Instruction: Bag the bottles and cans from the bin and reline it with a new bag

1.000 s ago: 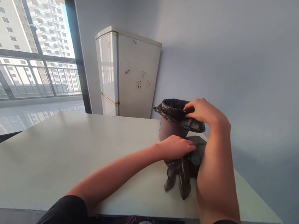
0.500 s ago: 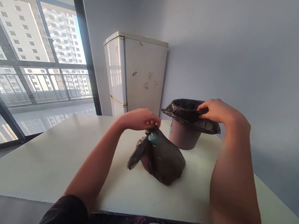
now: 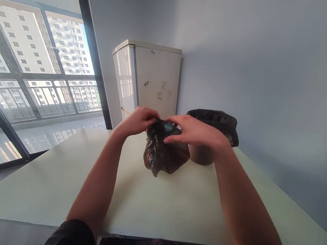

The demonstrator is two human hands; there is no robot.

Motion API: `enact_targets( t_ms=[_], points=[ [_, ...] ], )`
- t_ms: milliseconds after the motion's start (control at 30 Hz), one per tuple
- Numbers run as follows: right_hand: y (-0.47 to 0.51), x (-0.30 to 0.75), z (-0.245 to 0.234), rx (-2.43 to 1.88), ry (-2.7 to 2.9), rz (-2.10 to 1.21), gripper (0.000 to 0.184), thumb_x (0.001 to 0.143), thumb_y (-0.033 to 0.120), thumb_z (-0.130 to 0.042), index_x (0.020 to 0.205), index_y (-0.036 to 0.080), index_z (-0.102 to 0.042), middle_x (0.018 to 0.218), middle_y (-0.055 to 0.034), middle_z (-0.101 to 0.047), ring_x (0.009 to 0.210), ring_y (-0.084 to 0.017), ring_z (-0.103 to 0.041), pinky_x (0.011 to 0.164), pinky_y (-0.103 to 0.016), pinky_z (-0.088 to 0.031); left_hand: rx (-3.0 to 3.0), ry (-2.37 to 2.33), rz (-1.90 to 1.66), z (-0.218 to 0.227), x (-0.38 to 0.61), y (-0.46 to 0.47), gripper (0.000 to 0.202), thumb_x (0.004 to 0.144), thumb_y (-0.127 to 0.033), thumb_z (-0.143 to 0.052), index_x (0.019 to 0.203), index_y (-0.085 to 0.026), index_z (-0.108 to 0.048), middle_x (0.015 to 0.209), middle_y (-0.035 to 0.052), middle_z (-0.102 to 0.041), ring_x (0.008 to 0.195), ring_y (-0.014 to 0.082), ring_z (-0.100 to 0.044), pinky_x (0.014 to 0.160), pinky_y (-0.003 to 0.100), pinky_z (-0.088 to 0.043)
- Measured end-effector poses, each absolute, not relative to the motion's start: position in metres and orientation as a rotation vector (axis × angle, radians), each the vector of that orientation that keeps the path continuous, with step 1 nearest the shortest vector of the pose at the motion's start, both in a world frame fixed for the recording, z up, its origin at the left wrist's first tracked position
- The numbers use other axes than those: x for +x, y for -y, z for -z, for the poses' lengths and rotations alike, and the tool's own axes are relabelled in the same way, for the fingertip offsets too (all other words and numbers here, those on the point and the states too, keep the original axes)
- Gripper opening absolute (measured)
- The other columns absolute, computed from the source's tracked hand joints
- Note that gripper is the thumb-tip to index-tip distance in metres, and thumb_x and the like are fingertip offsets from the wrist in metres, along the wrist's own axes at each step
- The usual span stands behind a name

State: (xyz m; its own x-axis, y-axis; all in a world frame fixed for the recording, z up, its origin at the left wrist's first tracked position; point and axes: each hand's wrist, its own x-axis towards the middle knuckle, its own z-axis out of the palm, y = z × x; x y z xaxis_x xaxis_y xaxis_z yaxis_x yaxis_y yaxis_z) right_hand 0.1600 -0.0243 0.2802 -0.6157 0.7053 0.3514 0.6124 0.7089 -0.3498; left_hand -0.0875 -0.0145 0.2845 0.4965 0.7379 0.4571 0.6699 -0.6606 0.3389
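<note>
A filled black garbage bag (image 3: 166, 157) is over the middle of the table, its gathered top up between my hands. My left hand (image 3: 140, 122) is closed on the left side of that top. My right hand (image 3: 193, 131) grips the right side, with thumb and fingers around the bunched plastic. Through the thin film show dark reddish and greenish contents that I cannot make out. Just behind my right hand stands a brownish trash can (image 3: 202, 155), partly hidden by it, with a black liner (image 3: 215, 118) folded over its rim.
The pale table (image 3: 166, 214) reaches from my body back to a white refrigerator (image 3: 155, 76) by the grey wall. On the left is a large glass door (image 3: 32, 74) in a dark frame, with a balcony beyond.
My right hand has left the trash can's liner and come left onto the garbage bag. The bag has swung leftward and hangs more upright, its top still in my left hand.
</note>
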Motion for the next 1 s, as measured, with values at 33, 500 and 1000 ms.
enact_targets(
  t_ms=[33, 500, 1000],
  points=[
    [0.024, 0.153, -0.278, -1.003, 2.466, -0.248, 0.036, 0.085, 0.043, -0.084, 0.115, 0.026, -0.074, 0.111, -0.0060, -0.078, 0.093, -0.025, -0.071, 0.073, -0.032, -0.049, 2.575, -1.228, -0.918, -0.284, -0.087, 0.014, 0.022, 0.092, -0.019, -0.053, 0.091, -0.018, -0.074, 0.061, -0.0022, -0.062, 0.057, 0.0132, -0.061, 0.062, 0.027, -0.048],
    [0.016, 0.136, -0.273, -0.712, 2.187, -0.235, 0.017, 0.096, 0.020, -0.053, 0.082, 0.016, -0.063, 0.089, -0.0031, -0.065, 0.079, -0.016, -0.055, 0.072, -0.028, -0.035, 2.255, -1.058, -1.443, -0.281, -0.086, 0.009, 0.020, 0.099, -0.038, -0.062, 0.102, -0.022, -0.074, 0.084, 0.0035, -0.072, 0.075, 0.0168, -0.066, 0.067, 0.029, -0.053],
    [0.009, 0.123, -0.268, -0.899, 1.984, -0.154, 0.019, 0.102, 0.018, -0.058, 0.094, 0.014, -0.074, 0.096, -0.0059, -0.072, 0.089, -0.019, -0.062, 0.080, -0.029, -0.041, 2.329, -1.561, -1.193, -0.287, -0.077, 0.058, 0.021, 0.076, -0.034, -0.084, 0.092, -0.021, -0.082, 0.090, 0.0055, -0.082, 0.084, 0.0267, -0.076, 0.077, 0.040, -0.060]
  ],
)
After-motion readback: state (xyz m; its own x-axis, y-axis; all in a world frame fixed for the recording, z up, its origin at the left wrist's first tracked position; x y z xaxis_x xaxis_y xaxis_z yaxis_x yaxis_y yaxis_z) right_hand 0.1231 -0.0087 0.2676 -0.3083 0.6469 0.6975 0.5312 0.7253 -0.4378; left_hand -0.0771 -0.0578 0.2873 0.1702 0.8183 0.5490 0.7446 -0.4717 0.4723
